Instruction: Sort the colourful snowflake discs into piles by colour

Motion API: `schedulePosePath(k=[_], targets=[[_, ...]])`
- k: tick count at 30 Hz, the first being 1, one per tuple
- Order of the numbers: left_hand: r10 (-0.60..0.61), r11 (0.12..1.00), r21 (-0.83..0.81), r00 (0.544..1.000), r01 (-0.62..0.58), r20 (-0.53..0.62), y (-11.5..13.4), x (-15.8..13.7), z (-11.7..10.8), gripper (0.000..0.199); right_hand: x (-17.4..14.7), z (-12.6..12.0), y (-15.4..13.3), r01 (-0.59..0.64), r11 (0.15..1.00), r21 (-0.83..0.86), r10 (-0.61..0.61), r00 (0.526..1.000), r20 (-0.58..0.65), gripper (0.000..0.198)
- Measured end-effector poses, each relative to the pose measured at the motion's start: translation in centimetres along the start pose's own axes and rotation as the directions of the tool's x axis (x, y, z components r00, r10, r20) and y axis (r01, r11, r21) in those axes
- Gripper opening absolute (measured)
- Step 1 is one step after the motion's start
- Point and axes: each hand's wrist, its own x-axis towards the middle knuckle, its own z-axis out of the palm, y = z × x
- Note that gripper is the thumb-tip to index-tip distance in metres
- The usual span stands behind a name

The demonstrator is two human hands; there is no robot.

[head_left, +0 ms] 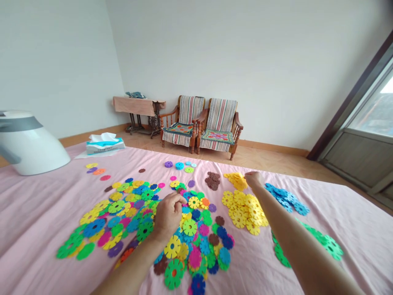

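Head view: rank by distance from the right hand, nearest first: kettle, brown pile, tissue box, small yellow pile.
From the right hand:
1. Small yellow pile: right beside it, on its left
2. Brown pile: left, past the yellow
3. Tissue box: back left
4. Kettle: far left

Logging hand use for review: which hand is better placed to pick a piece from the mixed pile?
Probably the left hand: it is at the mixed pile, whereas the right hand is across by the small yellow pile.

Both hands (168, 212) (254, 179) curl, forearms (135, 262) (294, 241) stretched forward and apart.
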Motion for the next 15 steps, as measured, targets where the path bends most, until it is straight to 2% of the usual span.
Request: schedulePosePath(k=[4, 7, 12, 15], targets=[[-0.012, 1.000, 0.000, 1.000, 0.012, -0.009, 0.0, 0.0, 0.1, 0.029, -2.6, -1.4, -1.6, 0.014, 0.999, -0.029, -0.010, 0.990, 0.141, 0.024], [-0.015, 1.000, -0.013, 1.000, 0.015, -0.015, 0.2, 0.0, 0.1, 0.031, -7.1, -2.1, -3.8, 0.158, 0.987, 0.032, -0.161, 0.954, 0.253, 0.012], [-0.017, 1.000, -0.026, 1.000, 0.016, -0.023, 0.3, 0.2, -0.3, 0.032, -17.0, -2.4, -7.6, 0.382, 0.901, 0.204, -0.433, 0.788, 0.437, 0.014], [-0.030, 0.999, -0.025, 0.998, 0.029, -0.056, -0.1, 0.6, -0.8, 0.030, -21.5, -2.4, -9.1, 0.523, 0.796, 0.306, -0.605, 0.657, 0.451, 0.016]])
